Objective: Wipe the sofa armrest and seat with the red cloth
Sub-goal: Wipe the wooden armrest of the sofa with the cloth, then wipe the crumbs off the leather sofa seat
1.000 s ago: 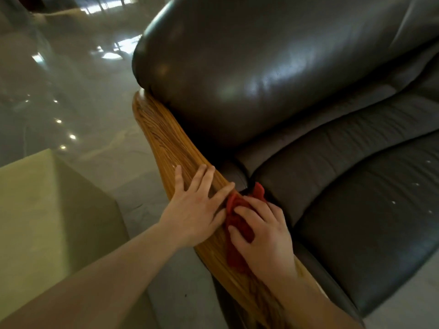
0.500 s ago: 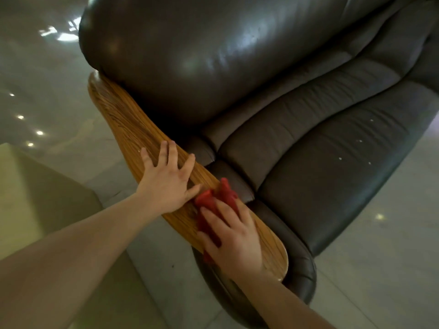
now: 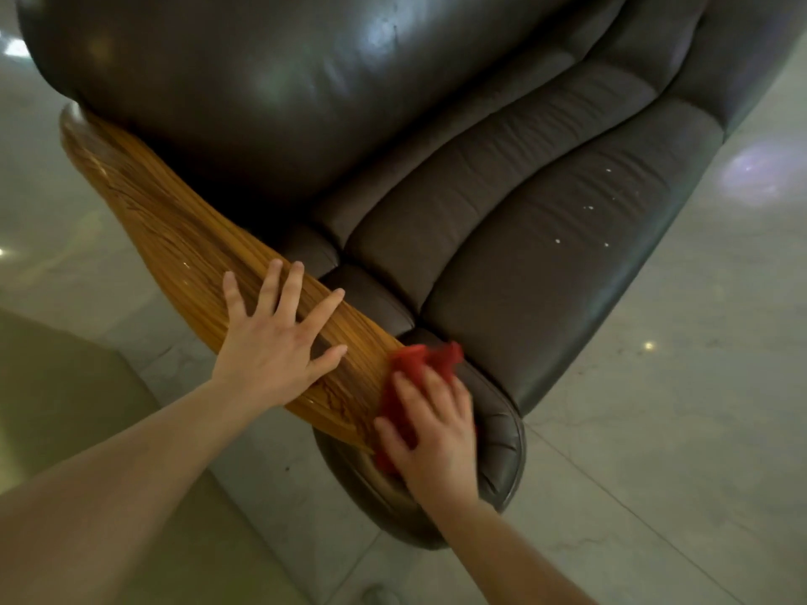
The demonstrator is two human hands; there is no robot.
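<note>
A dark brown leather sofa point(image 3: 546, 238) fills the upper middle of the view. Its glossy wooden armrest point(image 3: 166, 229) runs from the upper left down to the front end near the centre bottom. My left hand point(image 3: 275, 342) lies flat on the armrest with fingers spread, holding nothing. My right hand point(image 3: 436, 434) presses the red cloth point(image 3: 419, 364) onto the front tip of the armrest, beside the seat cushion's corner. Part of the cloth is hidden under my palm. The seat point(image 3: 567, 255) carries a few small white specks.
Pale polished floor tiles point(image 3: 655, 451) surround the sofa on the right and below. A greenish block-like object point(image 3: 56, 408) stands at the lower left, close to the armrest's outer side.
My right hand has slid the red cloth down the armrest toward its front tip. My left hand stays flat on the wood. The view has shifted, showing more of the sofa front.
</note>
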